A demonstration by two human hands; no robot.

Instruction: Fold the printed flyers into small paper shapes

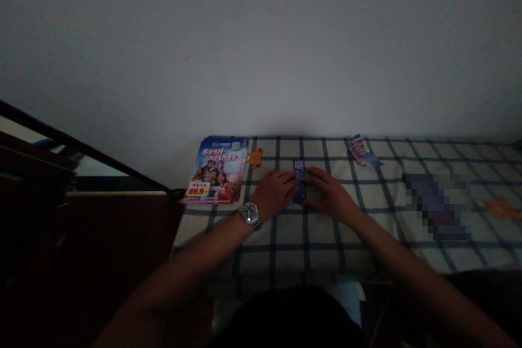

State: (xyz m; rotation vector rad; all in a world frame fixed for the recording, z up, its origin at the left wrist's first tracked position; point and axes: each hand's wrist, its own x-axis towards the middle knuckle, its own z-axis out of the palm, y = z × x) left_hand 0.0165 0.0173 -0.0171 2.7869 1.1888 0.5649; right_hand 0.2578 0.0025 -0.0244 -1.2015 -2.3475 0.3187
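A narrow folded leaflet (300,190), blue with a QR code at its top end, lies on the checked cloth between my two hands. My left hand (277,191), with a metal watch (250,214) on the wrist, has its fingertips pressed on the leaflet's left side. From the right, my right hand (329,194) holds the long edge, fingers near the upper part and thumb near the lower. Left of my hands is a stack of printed leaflets (219,171), the top one showing people and "89.9".
Several folded leaflets (359,152) lie fanned at the back right. A pixelated dark object (438,206) is on the checked cloth (261,253) farther right. A pale wall (285,65) stands behind, and a dark rail (81,147) slants down at left.
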